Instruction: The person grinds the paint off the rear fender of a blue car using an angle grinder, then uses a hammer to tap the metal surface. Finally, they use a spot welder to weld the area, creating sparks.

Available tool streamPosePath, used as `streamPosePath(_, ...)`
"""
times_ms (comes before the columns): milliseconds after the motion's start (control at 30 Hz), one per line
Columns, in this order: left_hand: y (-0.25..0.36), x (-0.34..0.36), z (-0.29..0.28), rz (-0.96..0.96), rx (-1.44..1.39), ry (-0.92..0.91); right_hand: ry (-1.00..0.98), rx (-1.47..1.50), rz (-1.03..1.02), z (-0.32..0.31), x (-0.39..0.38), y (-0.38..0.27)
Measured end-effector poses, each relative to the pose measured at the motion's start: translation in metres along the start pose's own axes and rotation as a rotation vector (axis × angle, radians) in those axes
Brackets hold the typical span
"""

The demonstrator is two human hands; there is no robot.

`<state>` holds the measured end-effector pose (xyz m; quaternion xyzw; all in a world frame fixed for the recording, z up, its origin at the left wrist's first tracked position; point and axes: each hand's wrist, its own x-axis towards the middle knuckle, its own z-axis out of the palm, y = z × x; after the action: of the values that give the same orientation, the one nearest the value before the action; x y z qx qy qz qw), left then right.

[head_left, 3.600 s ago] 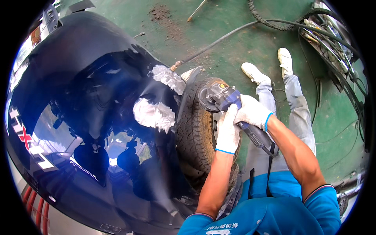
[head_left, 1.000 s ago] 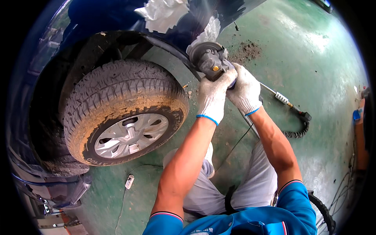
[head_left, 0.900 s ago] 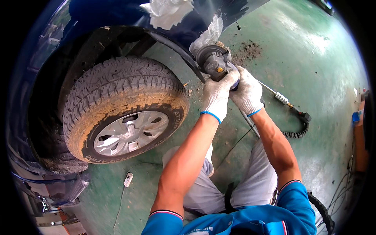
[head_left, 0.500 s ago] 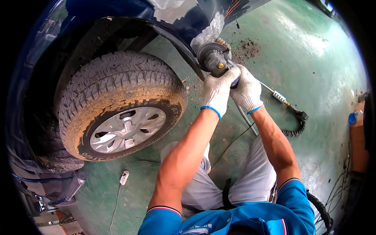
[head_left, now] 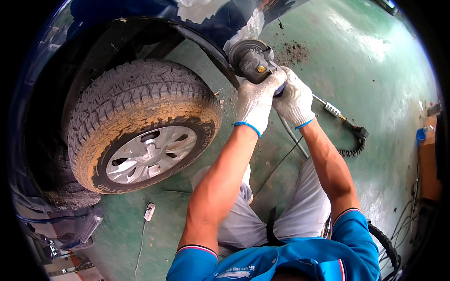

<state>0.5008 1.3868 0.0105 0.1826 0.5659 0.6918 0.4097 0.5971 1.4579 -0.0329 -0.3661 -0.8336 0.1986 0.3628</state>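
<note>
Arms outstretched, left hand [head_left: 255,100] and right hand [head_left: 294,100] clasping grinder [head_left: 251,58]

A brown cardboard box [head_left: 427,164] stands at the far right edge on the green floor [head_left: 375,84], partly cut off by the picture's rim, with a small blue package [head_left: 420,136] just beside its upper end. No labels, signs or screens can be made out.

Both bare forearms reach up and forward from blue short sleeves, the white-gloved left hand [head_left: 255,100] and right hand [head_left: 294,99] pressed side by side, fingers curled closed in a grip.
</note>
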Motion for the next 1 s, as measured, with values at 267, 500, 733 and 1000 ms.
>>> streamPosePath(267, -0.006, 0.007, -0.005, -0.046, 0.011, -0.046, -0.006, 0.012, 0.040, 0.006, -0.006, 0.003)
streamPosePath(500, 0.007, -0.003, 0.007, 0.023, 0.150, 0.023, 0.018, 0.112, 0.083, 0.007, -0.006, 0.005)
streamPosePath(733, -0.008, 0.006, 0.006, 0.035, 0.156, 0.045, -0.058, 0.066, 0.129, 0.007, -0.009, 0.010)
streamPosePath(1000, -0.008, 0.006, 0.006, -0.045, 0.192, 0.091, -0.119, 0.070, 0.132, 0.009, -0.010, 0.014)
